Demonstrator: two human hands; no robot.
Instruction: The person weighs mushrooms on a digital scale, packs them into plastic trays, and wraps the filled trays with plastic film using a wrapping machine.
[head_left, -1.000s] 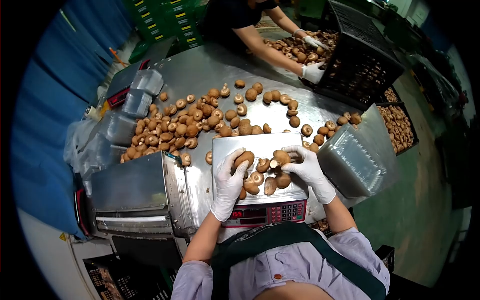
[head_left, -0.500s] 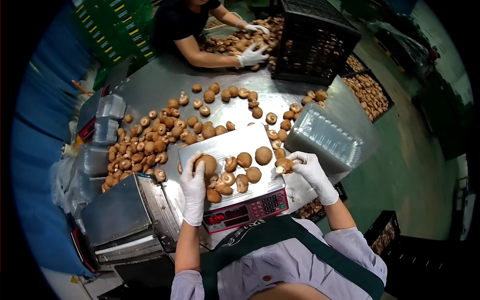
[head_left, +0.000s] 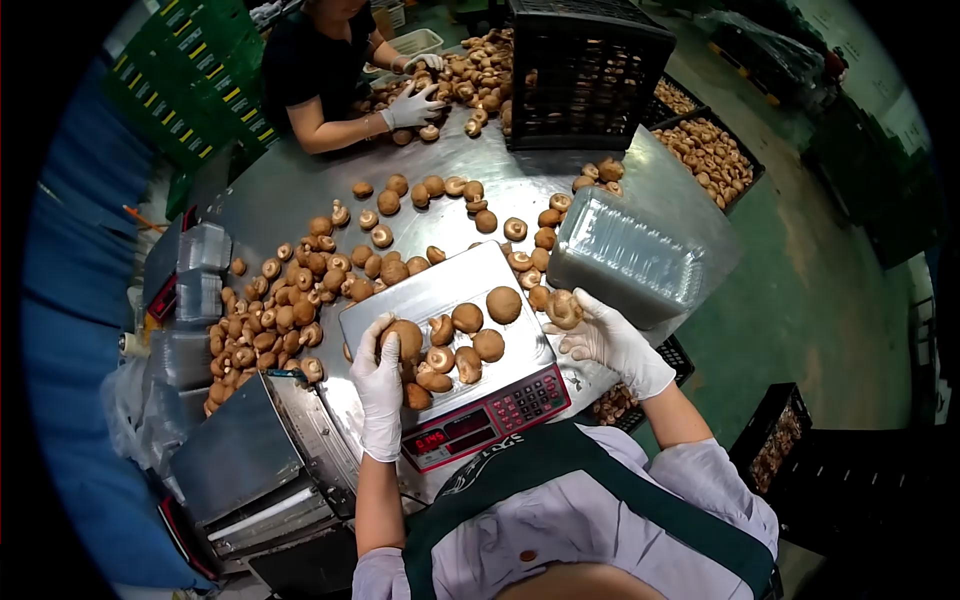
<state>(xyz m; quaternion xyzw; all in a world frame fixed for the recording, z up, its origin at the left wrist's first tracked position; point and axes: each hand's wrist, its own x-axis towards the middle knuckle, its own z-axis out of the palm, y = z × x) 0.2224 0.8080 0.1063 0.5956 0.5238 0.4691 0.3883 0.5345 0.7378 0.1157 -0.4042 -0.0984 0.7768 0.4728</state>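
My gloved left hand (head_left: pixel 379 388) is closed around a brown mushroom (head_left: pixel 406 338) at the left side of the scale's metal plate (head_left: pixel 462 275). Several other mushrooms (head_left: pixel 467 318) lie on the plate, some caps up, some with the stem side showing. Just off the plate's right edge, my gloved right hand (head_left: pixel 612 346) pinches another mushroom (head_left: pixel 565 310) between thumb and finger, its other fingers spread. The scale's red display (head_left: pixel 430 440) appears to read 0.145, beside a keypad (head_left: pixel 533 398).
A heap of mushrooms (head_left: pixel 285 315) spreads across the steel table left of the scale. Stacked clear plastic trays (head_left: pixel 630 260) stand at the right, more trays (head_left: pixel 203 270) at the left. A black crate (head_left: pixel 590 80) sits at the back, near a co-worker's gloved hand (head_left: pixel 412 106) among mushrooms.
My right hand has turned the mushroom it holds, whose stem stuck out to the left before. My left hand stays on its mushroom. The view has shifted slightly.
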